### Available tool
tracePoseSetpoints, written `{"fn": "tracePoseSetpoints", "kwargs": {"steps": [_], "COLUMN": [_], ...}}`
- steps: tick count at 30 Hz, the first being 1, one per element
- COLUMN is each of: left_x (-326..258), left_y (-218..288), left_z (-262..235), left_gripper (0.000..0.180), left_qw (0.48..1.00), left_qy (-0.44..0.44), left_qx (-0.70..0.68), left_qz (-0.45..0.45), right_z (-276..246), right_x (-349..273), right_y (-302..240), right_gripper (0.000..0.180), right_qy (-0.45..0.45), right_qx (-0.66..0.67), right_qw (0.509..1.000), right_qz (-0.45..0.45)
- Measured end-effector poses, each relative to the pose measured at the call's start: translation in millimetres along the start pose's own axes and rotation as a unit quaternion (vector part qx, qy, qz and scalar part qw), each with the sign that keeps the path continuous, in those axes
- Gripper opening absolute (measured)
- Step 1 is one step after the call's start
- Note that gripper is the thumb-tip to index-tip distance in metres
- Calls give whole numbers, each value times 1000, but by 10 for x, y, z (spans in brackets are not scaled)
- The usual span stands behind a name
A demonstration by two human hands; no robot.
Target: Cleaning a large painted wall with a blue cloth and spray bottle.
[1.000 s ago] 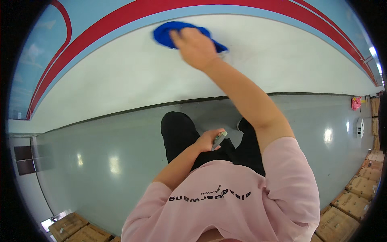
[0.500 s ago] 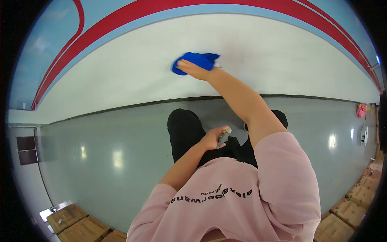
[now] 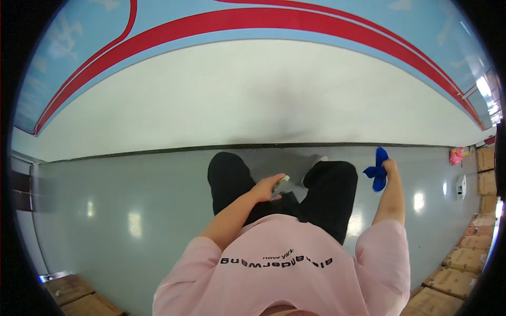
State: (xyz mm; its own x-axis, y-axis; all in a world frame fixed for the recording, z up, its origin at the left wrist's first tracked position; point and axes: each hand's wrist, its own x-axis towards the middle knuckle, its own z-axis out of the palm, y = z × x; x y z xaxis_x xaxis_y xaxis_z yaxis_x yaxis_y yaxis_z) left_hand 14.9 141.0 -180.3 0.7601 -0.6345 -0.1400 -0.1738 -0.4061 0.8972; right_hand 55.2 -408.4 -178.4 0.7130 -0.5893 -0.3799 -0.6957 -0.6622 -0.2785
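One blue cloth point(image 3: 376, 173) is in the right hand point(image 3: 390, 167), which I see clamped on it, to the right of the two black-trousered legs point(image 3: 333, 192). The left hand point(image 3: 266, 188) is clamped on one small grey object point(image 3: 280, 187), whose kind I cannot tell. The two hands are well apart. Ahead I see one white wall point(image 3: 174, 100) with one dark patch point(image 3: 279, 97). On the floor point(image 3: 158, 195), at far right, I count one pink bundle point(image 3: 456, 156) and one white box point(image 3: 461, 187), near several cartons point(image 3: 464, 259).
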Motion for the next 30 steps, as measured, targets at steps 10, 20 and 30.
{"fn": "tracePoseSetpoints", "kwargs": {"steps": [10,20,30], "left_x": [103,-39,-123], "left_y": [65,374,375], "left_z": [24,10,37], "left_gripper": [72,62,61], "left_qw": [991,979,974], "left_qy": [-78,-25,0], "left_qx": [94,201,219], "left_qz": [-58,34,60], "right_z": [154,2334,1827], "right_x": [-1428,-2574,-2078], "right_y": [-826,-1907,-1623], "right_gripper": [22,26,23], "right_qy": [-21,-255,-281], "right_qx": [754,-72,624], "right_qw": [656,899,721], "right_qz": [-28,-348,109]}}
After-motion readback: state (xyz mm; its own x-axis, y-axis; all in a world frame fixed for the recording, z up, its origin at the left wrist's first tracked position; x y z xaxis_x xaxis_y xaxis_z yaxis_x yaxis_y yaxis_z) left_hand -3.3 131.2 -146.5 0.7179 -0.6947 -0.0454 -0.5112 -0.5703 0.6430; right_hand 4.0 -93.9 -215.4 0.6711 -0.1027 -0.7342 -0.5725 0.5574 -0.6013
